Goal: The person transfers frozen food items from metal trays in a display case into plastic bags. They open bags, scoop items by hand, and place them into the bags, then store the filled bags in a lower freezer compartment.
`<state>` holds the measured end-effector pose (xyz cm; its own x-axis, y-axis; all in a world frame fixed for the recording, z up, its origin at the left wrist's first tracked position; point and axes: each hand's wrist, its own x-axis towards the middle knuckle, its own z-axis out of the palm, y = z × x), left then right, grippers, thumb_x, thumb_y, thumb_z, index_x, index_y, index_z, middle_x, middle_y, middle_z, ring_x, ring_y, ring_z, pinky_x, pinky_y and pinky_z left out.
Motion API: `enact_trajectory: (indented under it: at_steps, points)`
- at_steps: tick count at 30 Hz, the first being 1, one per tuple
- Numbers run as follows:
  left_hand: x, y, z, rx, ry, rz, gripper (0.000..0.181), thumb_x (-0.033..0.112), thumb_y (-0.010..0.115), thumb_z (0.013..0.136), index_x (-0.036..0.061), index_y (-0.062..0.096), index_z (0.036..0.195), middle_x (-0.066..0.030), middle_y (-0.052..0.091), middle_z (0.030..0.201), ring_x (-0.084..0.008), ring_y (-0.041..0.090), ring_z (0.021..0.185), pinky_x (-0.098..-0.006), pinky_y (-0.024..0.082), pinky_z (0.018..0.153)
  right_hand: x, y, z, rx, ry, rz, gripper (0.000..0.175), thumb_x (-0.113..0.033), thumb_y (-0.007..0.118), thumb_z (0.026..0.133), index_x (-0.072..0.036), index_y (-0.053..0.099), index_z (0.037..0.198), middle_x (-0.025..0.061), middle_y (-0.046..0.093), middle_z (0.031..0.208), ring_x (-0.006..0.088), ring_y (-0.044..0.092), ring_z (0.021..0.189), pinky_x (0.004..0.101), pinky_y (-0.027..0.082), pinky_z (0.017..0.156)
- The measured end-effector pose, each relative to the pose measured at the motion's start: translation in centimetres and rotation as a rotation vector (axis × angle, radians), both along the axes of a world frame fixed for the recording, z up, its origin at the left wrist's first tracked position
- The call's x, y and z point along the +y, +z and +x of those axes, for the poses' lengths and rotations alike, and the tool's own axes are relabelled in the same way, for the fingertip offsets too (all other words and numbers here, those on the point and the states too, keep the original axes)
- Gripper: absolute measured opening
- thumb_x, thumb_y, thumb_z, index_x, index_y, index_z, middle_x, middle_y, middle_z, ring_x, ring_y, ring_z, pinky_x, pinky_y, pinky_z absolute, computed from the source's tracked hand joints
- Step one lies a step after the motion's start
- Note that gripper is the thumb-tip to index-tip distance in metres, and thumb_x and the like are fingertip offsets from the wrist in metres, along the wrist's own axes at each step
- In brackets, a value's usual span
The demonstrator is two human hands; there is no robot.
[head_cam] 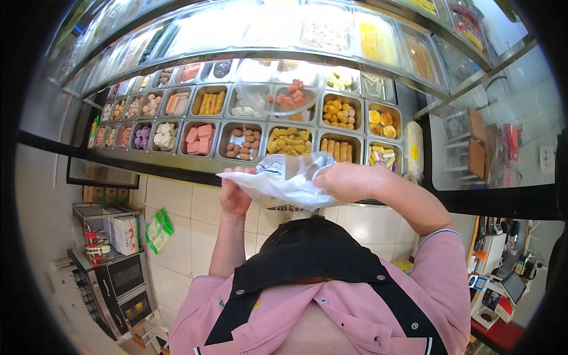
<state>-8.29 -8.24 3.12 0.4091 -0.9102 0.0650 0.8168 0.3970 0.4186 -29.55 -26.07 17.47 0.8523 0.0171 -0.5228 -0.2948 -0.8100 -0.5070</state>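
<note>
My left hand (236, 193) grips the left edge of a printed plastic food bag (284, 184), held at the front edge of the display counter. On the right, the fingers of my right hand (339, 179) are at the bag's mouth and partly inside it; what they hold is hidden. Just beyond the bag are metal pans of yellow-brown food pieces (288, 141), brown balls (243, 144) and short golden rolls (337, 150). Farther back, a clear round lid or bowl (279, 86) lies over some pans, with pink star-shaped pieces (293, 93) showing there.
Metal shelf rails (266, 51) cross above the pans, with clear trays over them. A wrapped pale roll (414, 148) lies at the counter's right end. On the tiled floor lies a green bag (159, 230), near a double oven (120, 284). Cluttered equipment (501, 284) stands right.
</note>
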Motion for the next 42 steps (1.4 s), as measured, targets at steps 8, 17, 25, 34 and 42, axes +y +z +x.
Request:
enact_trajectory:
  at_steps: [8, 17, 25, 34, 42]
  points:
    - [-0.4, 0.0, -0.3, 0.063, 0.036, 0.146, 0.016, 0.01, 0.056, 0.088, 0.0084, 0.054, 0.103, -0.0076, 0.06, 0.106, -0.0225, 0.058, 0.101, -0.0397, 0.045, 0.091, 0.5, 0.4, -0.9, 0.057, 0.021, 0.032, 0.042, -0.006, 0.05, 0.079, -0.003, 0.049, 0.121, 0.0196, 0.059, 0.105, 0.0343, 0.056, 0.101, 0.0465, 0.044, 0.085]
    - [0.3, -0.3, -0.2, 0.044, -0.026, 0.116, 0.008, 0.009, 0.058, 0.087, 0.0105, 0.054, 0.094, -0.0075, 0.062, 0.103, -0.0209, 0.059, 0.098, -0.0371, 0.047, 0.089, 2.1, -1.8, 0.7, -0.158, 0.133, 0.236, 0.025, -0.01, 0.057, 0.076, -0.002, 0.059, 0.1, 0.0202, 0.058, 0.091, 0.0342, 0.057, 0.089, 0.0391, 0.046, 0.077]
    - [0.0, 0.3, -0.5, 0.06, -0.072, 0.136, 0.01, 0.01, 0.064, 0.083, 0.0106, 0.054, 0.086, -0.0031, 0.06, 0.09, -0.0176, 0.058, 0.091, -0.0339, 0.046, 0.086, 4.7, -5.2, 1.7, -0.061, 0.045, 0.098, 0.043, -0.016, 0.056, 0.079, -0.005, 0.048, 0.12, 0.0198, 0.059, 0.102, 0.0336, 0.057, 0.095, 0.0404, 0.045, 0.08]
    - [-0.1, 0.6, -0.8, -0.011, -0.198, 0.083, 0.016, 0.013, 0.069, 0.079, 0.0093, 0.054, 0.079, -0.0035, 0.056, 0.083, -0.0181, 0.053, 0.089, -0.0333, 0.043, 0.084, 6.0, -9.0, 4.3, 0.034, -0.384, -0.084, 0.055, -0.029, 0.055, 0.084, -0.013, 0.035, 0.132, 0.0207, 0.062, 0.099, 0.0337, 0.062, 0.086, 0.0408, 0.048, 0.072]
    - [-0.3, 0.5, -1.3, -0.023, -0.248, -0.013, 0.013, 0.008, 0.065, 0.081, 0.0074, 0.053, 0.08, -0.0069, 0.059, 0.086, -0.0174, 0.056, 0.086, -0.0314, 0.043, 0.085, 5.7, -8.7, 5.2, -0.111, -0.367, 0.074, 0.051, -0.041, 0.062, 0.075, -0.01, 0.054, 0.115, 0.0158, 0.063, 0.102, 0.029, 0.062, 0.093, 0.0369, 0.048, 0.075]
